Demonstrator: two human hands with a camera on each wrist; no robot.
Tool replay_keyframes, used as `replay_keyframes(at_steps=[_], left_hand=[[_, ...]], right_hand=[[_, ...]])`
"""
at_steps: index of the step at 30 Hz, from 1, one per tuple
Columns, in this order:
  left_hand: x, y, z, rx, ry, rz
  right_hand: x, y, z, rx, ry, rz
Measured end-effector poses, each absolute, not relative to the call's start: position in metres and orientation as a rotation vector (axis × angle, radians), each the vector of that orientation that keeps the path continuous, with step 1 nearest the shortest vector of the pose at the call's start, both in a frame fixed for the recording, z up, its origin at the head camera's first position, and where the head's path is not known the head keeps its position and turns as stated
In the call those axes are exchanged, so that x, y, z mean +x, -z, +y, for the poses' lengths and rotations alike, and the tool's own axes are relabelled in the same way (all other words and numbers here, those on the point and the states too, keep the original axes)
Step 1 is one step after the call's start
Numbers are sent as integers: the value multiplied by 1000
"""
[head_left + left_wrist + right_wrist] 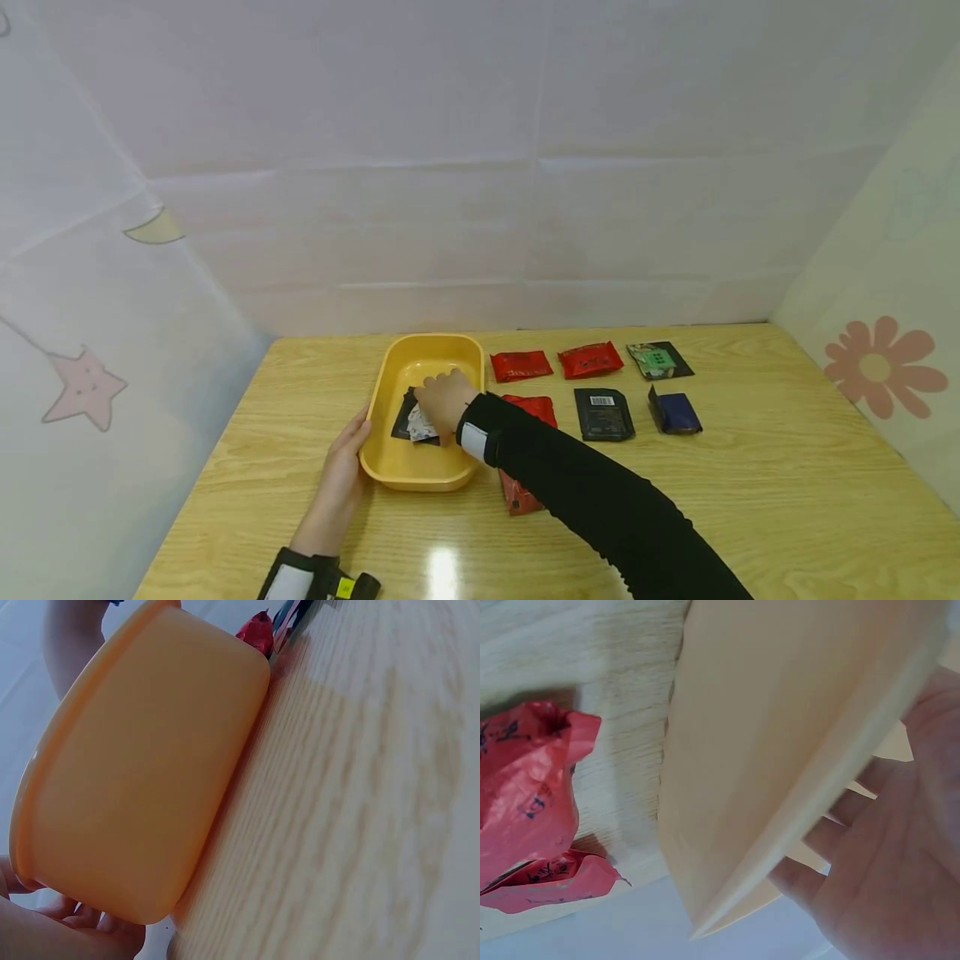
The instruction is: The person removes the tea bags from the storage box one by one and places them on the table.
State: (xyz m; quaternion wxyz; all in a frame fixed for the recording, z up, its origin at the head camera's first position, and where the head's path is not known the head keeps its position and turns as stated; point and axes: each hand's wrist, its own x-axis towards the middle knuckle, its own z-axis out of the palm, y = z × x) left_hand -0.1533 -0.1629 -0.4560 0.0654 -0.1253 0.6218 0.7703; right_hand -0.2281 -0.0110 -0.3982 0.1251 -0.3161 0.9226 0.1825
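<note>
A yellow plastic basin [422,473] stands on the left half of the table. My left hand [347,454] grips its left side, the thumb on the rim and the fingers along the outer wall; the left wrist view shows these fingers [82,911] at the wall. Over the right rim my right hand [448,398] reaches down into the basin. Below its fingers lie a black packet [401,421] and a white patterned packet [421,425]. In the right wrist view the right hand's fingertips are hidden behind the rim, so I cannot tell whether they pinch a packet.
Right of the basin lie red packets [521,366], [592,360], with another red packet [536,407] and a lower one [517,496] partly under the right sleeve. Farther right are a black packet with a barcode [604,417], a green-and-black packet [658,362] and a dark blue packet [678,414].
</note>
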Motion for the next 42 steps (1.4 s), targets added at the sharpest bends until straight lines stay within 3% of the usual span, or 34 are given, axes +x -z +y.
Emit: replay_keyframes(at_steps=[42], left_hand=[[-152, 455, -163, -352, -2320, 1888]], right_hand=[[-224, 391, 1, -1023, -395, 2711]])
